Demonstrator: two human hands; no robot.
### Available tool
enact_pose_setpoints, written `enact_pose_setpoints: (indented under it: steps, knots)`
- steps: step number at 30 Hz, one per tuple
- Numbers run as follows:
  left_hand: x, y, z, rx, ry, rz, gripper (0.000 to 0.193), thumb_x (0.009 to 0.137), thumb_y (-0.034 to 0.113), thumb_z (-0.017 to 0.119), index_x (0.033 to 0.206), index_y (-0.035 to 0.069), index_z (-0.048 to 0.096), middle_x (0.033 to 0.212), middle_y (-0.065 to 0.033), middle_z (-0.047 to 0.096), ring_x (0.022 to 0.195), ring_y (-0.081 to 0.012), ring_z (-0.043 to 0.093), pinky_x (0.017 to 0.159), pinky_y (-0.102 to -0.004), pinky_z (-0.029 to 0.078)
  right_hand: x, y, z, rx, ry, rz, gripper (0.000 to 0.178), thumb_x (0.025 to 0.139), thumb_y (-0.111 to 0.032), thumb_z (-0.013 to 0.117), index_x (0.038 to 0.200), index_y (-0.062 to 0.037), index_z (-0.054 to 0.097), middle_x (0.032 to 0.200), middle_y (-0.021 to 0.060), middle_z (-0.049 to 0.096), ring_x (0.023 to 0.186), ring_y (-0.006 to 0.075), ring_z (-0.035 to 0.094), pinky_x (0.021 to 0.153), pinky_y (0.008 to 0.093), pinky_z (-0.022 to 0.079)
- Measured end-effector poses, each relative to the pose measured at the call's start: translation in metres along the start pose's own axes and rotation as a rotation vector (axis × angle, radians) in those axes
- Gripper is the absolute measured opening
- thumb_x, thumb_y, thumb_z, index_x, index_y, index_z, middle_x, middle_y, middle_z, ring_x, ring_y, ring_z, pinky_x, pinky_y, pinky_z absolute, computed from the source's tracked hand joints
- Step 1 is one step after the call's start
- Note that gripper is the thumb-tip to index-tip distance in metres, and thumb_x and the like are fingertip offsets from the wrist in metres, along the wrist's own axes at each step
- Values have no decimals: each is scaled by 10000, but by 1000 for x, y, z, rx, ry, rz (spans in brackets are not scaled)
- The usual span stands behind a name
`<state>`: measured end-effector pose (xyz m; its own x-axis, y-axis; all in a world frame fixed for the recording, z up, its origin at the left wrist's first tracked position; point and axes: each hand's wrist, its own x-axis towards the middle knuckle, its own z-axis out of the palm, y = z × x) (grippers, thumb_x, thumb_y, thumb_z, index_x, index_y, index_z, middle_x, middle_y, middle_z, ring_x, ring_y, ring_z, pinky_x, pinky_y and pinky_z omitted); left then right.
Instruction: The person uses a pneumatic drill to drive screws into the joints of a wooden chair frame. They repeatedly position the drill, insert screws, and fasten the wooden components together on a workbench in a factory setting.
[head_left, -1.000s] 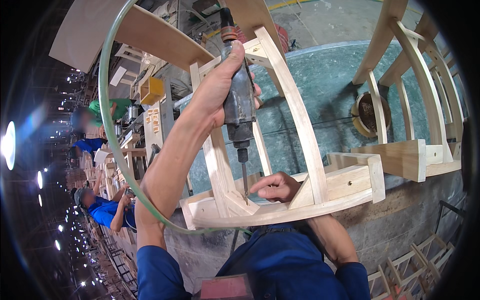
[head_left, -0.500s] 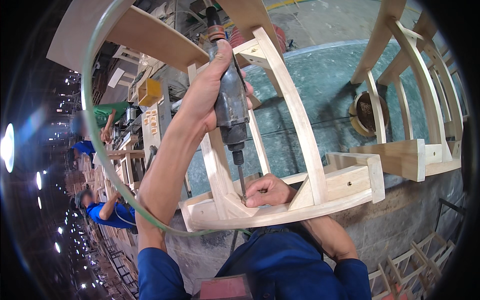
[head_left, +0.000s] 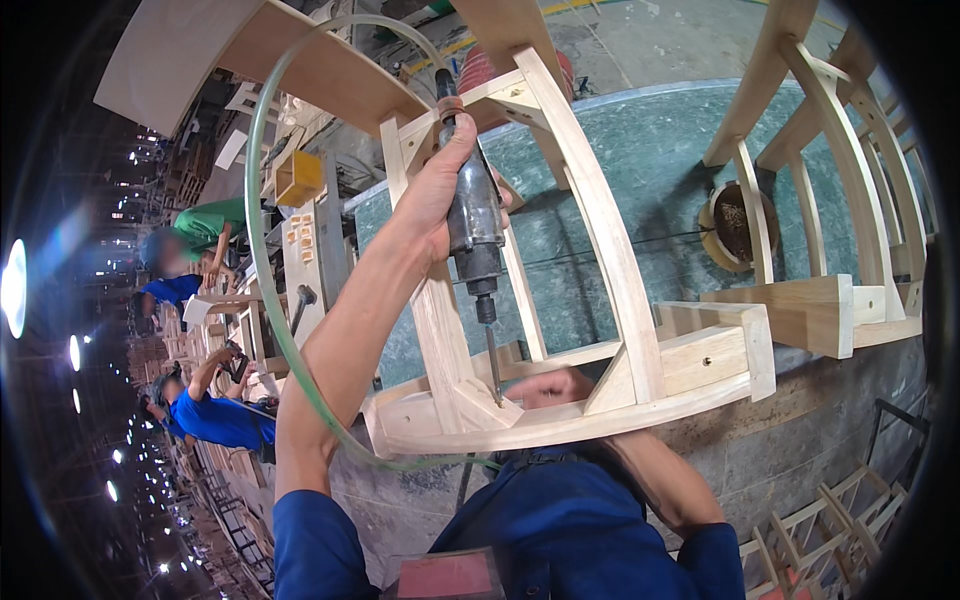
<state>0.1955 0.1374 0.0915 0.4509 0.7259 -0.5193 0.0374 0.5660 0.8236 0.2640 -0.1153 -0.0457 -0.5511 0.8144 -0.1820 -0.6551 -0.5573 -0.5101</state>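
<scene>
My left hand (head_left: 450,195) is wrapped around a dark, worn air screwdriver (head_left: 474,220), its thumb near the hose end. The tool points downward, and its long thin bit (head_left: 493,365) reaches a corner block (head_left: 482,405) of a pale wooden chair frame (head_left: 625,300). What lies under the bit tip is too small to make out. Just right of the tip, inside the frame, is my right hand (head_left: 558,388), its fingers smeared by motion and partly hidden; whether they hold anything does not show. My right forearm passes beneath the curved front rail (head_left: 560,428).
A clear green air hose (head_left: 262,200) loops past my left arm. The frame rests on a green worktop (head_left: 610,130). More chair frames (head_left: 840,180) and a round container of small parts (head_left: 738,225) are at right. Co-workers (head_left: 215,405) are at left, beside a yellow bin (head_left: 298,178).
My left hand and the screwdriver have moved down and slightly right, with the bit tip lower at the block. My right hand's pinch has come away from the tip, moving right.
</scene>
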Motion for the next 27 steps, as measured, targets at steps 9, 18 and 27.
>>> enact_pose_setpoints:
  steps: [9, 18, 27]
  knots:
    - [3, -2, -3, -19, 6, -42, 452, 858, 416, 740, 868, 37, 494, 647, -105, 580, 552, -237, 668, 407, -355, 573, -26, 24, 59, -217, 273, -65, 546, 761, -228, 856, 1194, 19, 632, 1052, 74, 635, 994, 157, 590, 889, 292, 481]
    - [4, -7, -4, 7, 43, -33, 488, 865, 464, 713, 919, 37, 486, 643, -127, 576, 490, -234, 624, 434, -357, 559, -17, 33, 58, -365, 359, -228, 375, 730, -274, 875, 929, -17, 688, 913, 41, 601, 867, 149, 593, 776, 292, 479]
    - [-1, -13, -3, 70, 42, -41, 461, 872, 454, 702, 924, 44, 498, 661, -142, 596, 489, -234, 628, 428, -350, 548, -20, 29, 58, -419, 377, -192, 425, 698, -278, 894, 961, -13, 692, 936, 38, 619, 902, 144, 604, 802, 283, 482]
